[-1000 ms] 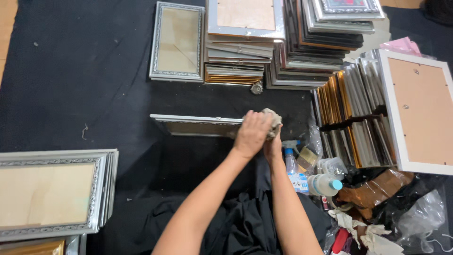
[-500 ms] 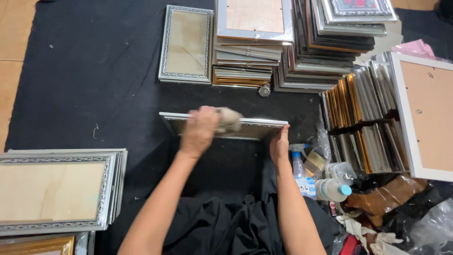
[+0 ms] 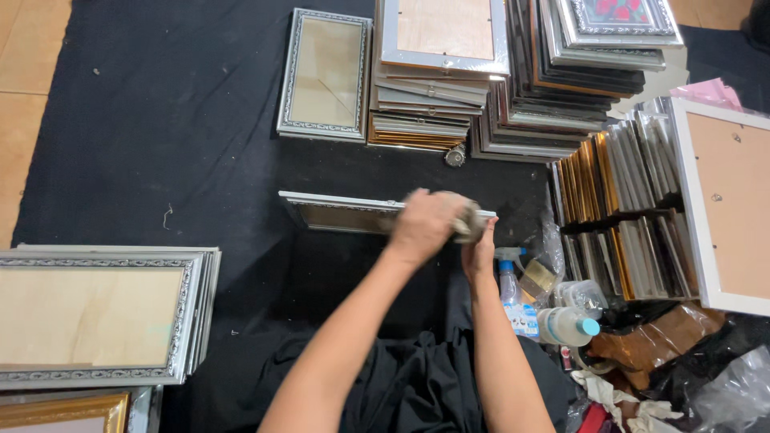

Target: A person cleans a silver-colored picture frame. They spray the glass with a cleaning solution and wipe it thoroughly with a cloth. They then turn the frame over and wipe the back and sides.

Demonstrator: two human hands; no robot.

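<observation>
Frame (image 3: pixel 345 212) at centre stands on edge, long axis left-right; silver, ornate border. Left hand (image 3: pixel 425 224) clamped on cloth (image 3: pixel 468 227). Right hand (image 3: pixel 480 250) grips the frame's right end.

A black cloth (image 3: pixel 160 120) covers the tan tile floor (image 3: pixel 24 72). Beyond the upright silver frame (image 3: pixel 345 212) at its middle lie a flat silver frame (image 3: pixel 325 74) and tall frame stacks (image 3: pixel 513 88); left of it rests a wide frame pile (image 3: pixel 100 317), right of it a spray bottle (image 3: pixel 513 293).
</observation>
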